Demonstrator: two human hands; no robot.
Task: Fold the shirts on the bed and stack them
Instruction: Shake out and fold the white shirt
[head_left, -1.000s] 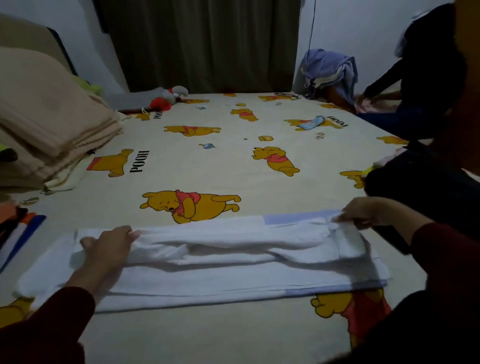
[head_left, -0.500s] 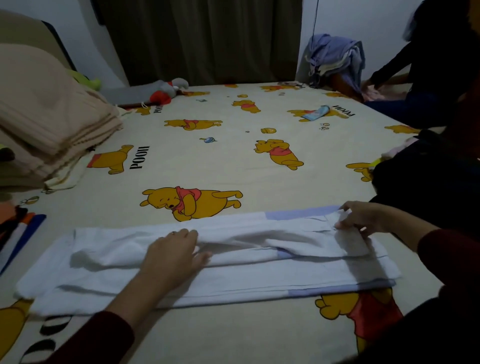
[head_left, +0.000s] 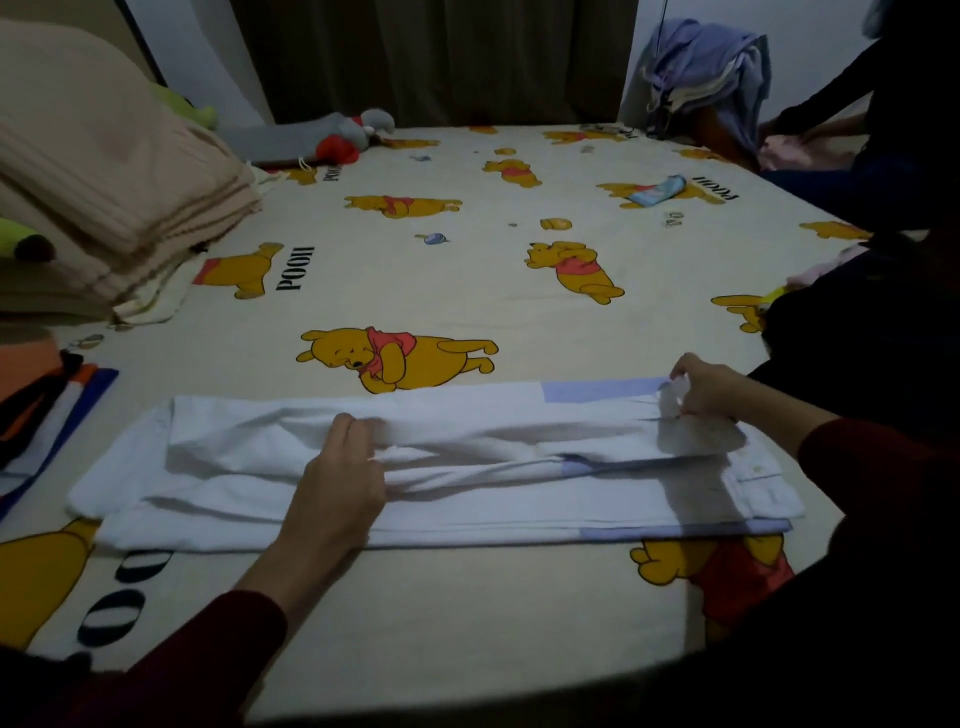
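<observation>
White cotton shirt with pale blue panels (head_left: 467, 499) is lying in a long, narrow fold across the cartoon-bear bed sheet (head_left: 467, 260), near its front edge. It's looking light and floppy, so I'd be grabbing both ends of the band to keep it from sagging. Left hand (head_left: 337, 483) is bunching the top layer mid-shirt, fingers curled in; right hand (head_left: 701, 387) is pinching the collar end.
</observation>
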